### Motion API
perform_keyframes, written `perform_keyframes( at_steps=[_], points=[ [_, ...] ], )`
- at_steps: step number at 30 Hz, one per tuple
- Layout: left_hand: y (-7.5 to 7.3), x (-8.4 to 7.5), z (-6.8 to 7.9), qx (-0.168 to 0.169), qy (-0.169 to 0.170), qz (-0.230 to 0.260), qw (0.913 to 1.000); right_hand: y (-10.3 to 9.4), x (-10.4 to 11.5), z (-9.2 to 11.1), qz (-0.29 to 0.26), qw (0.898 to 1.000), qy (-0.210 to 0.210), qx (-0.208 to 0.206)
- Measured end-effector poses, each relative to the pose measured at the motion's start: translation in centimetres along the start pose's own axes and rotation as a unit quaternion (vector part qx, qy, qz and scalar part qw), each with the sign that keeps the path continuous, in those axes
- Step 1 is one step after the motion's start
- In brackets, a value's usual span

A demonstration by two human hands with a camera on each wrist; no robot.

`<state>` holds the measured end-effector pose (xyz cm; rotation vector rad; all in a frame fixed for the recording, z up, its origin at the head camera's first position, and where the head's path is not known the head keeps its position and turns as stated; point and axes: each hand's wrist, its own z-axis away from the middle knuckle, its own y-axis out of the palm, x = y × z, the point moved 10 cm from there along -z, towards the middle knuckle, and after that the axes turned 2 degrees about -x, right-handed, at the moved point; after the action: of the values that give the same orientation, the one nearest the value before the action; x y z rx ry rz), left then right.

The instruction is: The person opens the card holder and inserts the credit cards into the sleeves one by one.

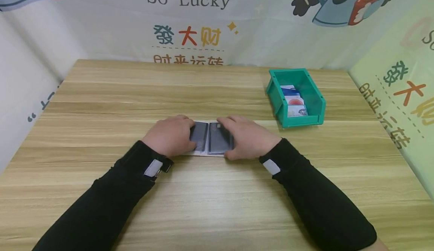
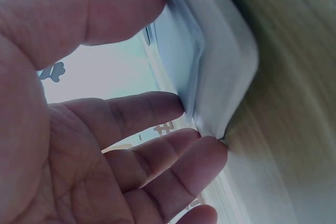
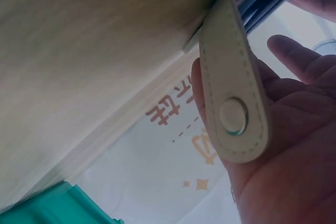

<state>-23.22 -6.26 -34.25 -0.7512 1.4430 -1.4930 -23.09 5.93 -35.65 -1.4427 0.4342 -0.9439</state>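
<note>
An unfolded card holder (image 1: 218, 142) lies on the wooden table, a dark grey card showing in the clear pocket of each half. My left hand (image 1: 171, 135) holds its left end, thumb over the pocket and fingers at the far edge. In the left wrist view, the pale rounded corner of the card holder (image 2: 228, 59) shows between thumb and fingertips. At the right end, my right hand (image 1: 252, 138) grips the holder with the thumb at the near edge and a finger at the far edge. A cream strap (image 3: 231, 66) with a snap button hangs before the right palm.
To the right behind my right hand stands a green bin (image 1: 301, 122) with several printed cards (image 1: 295, 101) inside. Printed cloth (image 1: 190, 14) hangs behind the table's back edge, and more walls the left and right sides.
</note>
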Motion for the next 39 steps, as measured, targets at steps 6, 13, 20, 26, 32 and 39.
perform_keyframes(
  at_steps=[6, 13, 20, 26, 32, 39],
  points=[
    [0.2, 0.0, 0.0, 0.003, -0.004, 0.000, 1.0000, -0.3, 0.1, 0.1, 0.010, 1.000, 0.000, -0.004],
    [0.2, 0.0, -0.1, 0.000, -0.003, 0.002, 1.0000, -0.8, 0.3, 0.3, 0.017, 1.000, -0.001, -0.006],
    [0.2, 0.0, 0.0, 0.006, -0.013, 0.002, 0.9999, -1.0, 0.3, 0.3, -0.015, 1.000, -0.005, -0.006],
    [0.1, -0.3, 0.2, -0.005, -0.012, -0.007, 0.9999, -0.8, 0.2, 0.2, -0.065, 0.998, -0.003, -0.007],
    [0.4, -0.4, 0.3, -0.002, -0.017, -0.006, 0.9998, -1.1, 0.0, 0.2, -0.126, 0.992, -0.007, -0.017],
    [0.3, -0.4, 0.2, 0.001, -0.016, 0.008, 0.9999, -2.2, 0.0, 0.3, -0.172, 0.984, -0.020, -0.036]
  ],
)
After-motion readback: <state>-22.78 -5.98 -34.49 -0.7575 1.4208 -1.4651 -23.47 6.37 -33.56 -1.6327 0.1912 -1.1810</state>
